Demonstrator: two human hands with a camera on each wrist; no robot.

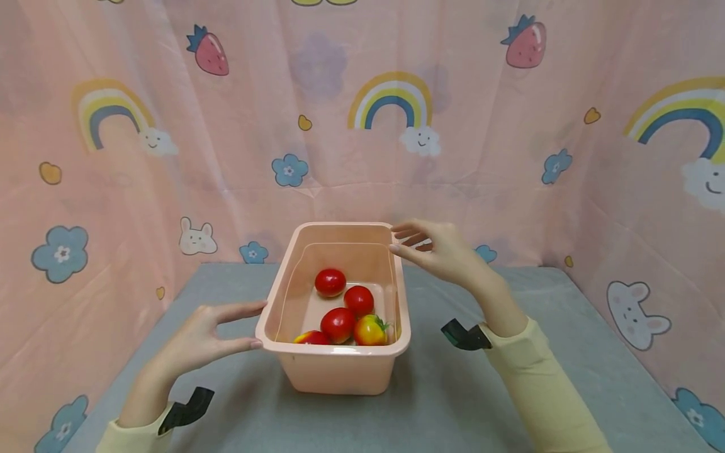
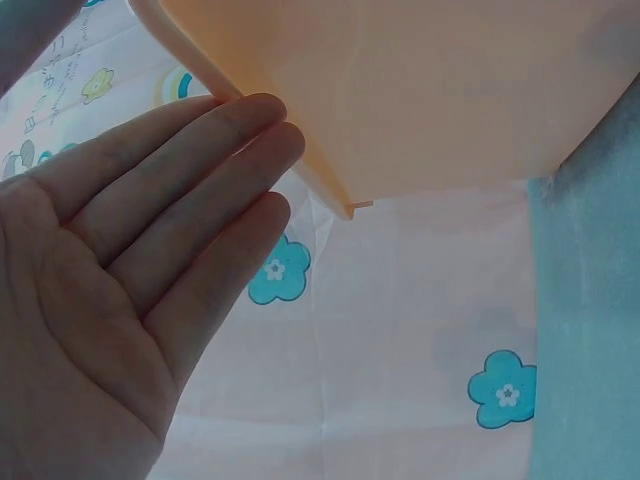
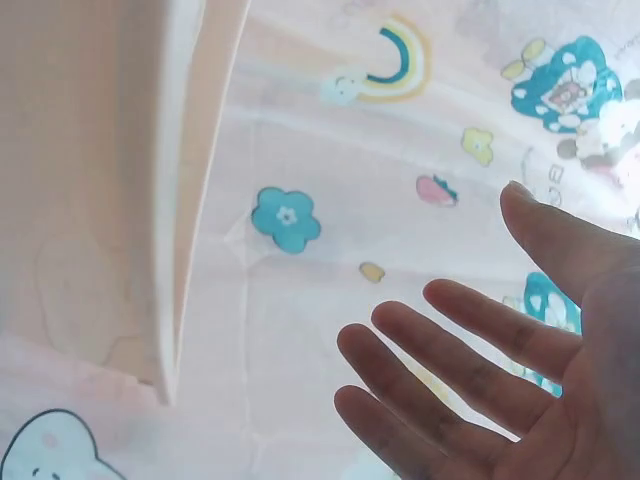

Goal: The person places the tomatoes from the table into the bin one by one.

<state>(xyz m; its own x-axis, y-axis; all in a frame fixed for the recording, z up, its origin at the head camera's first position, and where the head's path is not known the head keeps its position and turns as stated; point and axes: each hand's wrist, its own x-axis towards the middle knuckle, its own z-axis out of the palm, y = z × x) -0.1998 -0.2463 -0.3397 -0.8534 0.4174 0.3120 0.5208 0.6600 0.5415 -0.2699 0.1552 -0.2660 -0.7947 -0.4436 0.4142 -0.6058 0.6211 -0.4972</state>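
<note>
A pale pink plastic bin (image 1: 342,371) stands at the middle of the table in the head view. Inside lie several smooth, round fruits, among them a red one (image 1: 330,282) farther back and a yellow-red tomato (image 1: 370,330) with a green leafy top. At the bin's near left rim is my left hand (image 1: 195,340), thumb and fingers extended, fingertips right at the edge. My right hand (image 1: 438,251) hovers by the far right rim, fingers loosely bent. The right wrist view shows that hand's fingers (image 3: 400,375) spread and apart from the bin (image 3: 90,200), holding nothing.
A grey cloth covers the table (image 1: 453,402). Behind and beside it hangs a pink curtain (image 1: 243,163) printed with rainbows, flowers and rabbits. Black straps (image 1: 467,335) stick out at both sleeve cuffs.
</note>
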